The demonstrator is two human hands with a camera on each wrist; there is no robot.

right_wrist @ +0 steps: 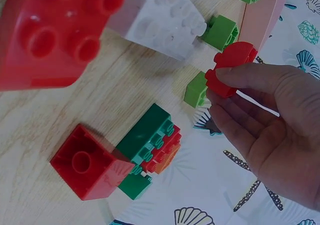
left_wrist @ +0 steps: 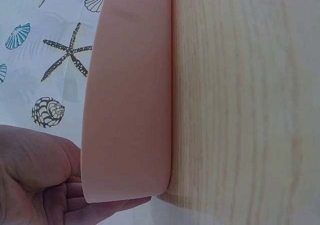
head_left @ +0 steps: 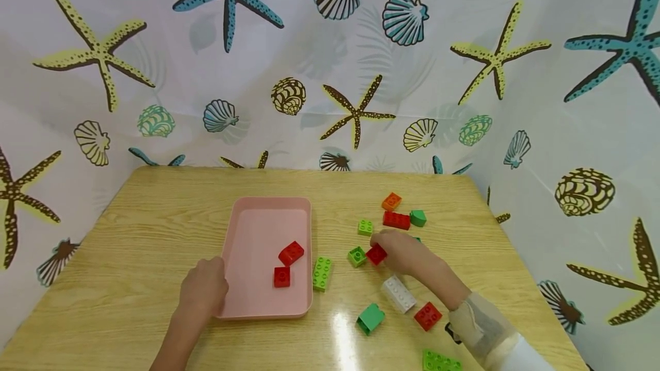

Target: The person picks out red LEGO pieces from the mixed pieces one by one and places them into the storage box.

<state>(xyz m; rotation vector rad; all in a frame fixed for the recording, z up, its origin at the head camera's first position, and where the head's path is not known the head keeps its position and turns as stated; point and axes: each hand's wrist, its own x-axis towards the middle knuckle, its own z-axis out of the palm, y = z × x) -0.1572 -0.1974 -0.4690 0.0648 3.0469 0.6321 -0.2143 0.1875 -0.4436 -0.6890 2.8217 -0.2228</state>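
My right hand (head_left: 402, 252) pinches a small red toy brick (right_wrist: 232, 67) between thumb and fingers, over the right half of the table. Just left of that brick in the head view lies a light green brick (head_left: 357, 256). With curled fingers my left hand (head_left: 203, 288) holds the left side of a pink tray (head_left: 268, 210); the left wrist view shows this hand (left_wrist: 45, 180) at the tray's outer wall (left_wrist: 127, 100). Inside the tray are two red bricks, one tilted (head_left: 291, 253) and one nearer me (head_left: 282, 277).
A light green brick (head_left: 322, 273) lies beside the tray's right wall. Around my right hand are a white brick (head_left: 399, 293), a green brick (head_left: 370, 319), and red bricks (head_left: 428, 316). Farther back lie an orange brick (head_left: 391, 201) and a long red brick (head_left: 396, 220). Patterned cloth surrounds the table.
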